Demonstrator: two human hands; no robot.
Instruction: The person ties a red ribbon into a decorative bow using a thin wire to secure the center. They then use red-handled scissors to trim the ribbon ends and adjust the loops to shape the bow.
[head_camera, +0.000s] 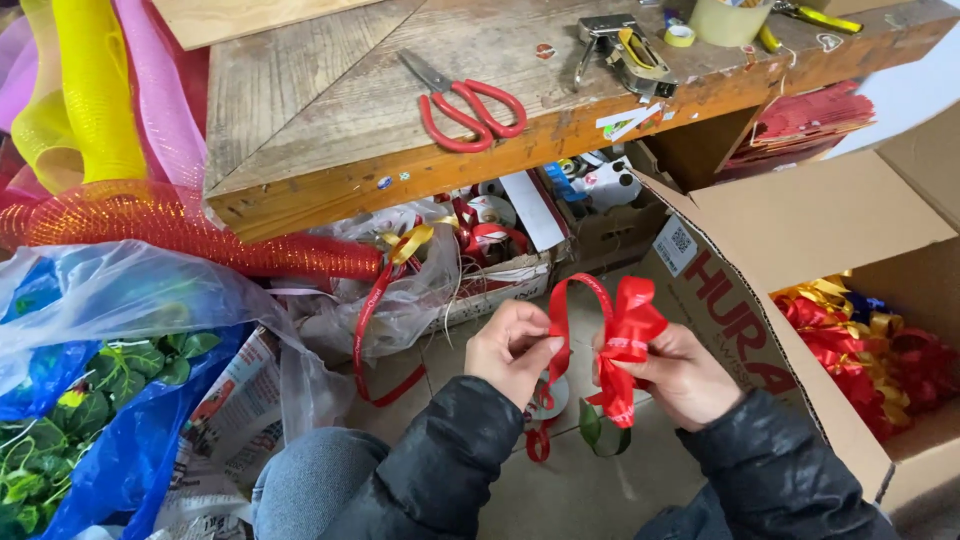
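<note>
Red ribbon bow (625, 345): near centre, pinched in right hand (680, 375). Left hand (510, 345): fingers closed on the ribbon's loop. Red scissors (465, 105): far, on wooden table (300, 120).

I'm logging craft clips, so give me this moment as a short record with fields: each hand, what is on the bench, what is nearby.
left hand: left hand pinches the red satin ribbon strip, which arches over to the bow
right hand: right hand grips the red looped ribbon bow
bench: worn wooden workbench with red-handled scissors and a metal staple gun
right side: open cardboard box holding red and gold finished bows
left side: blue plastic bag of green leaves
</note>
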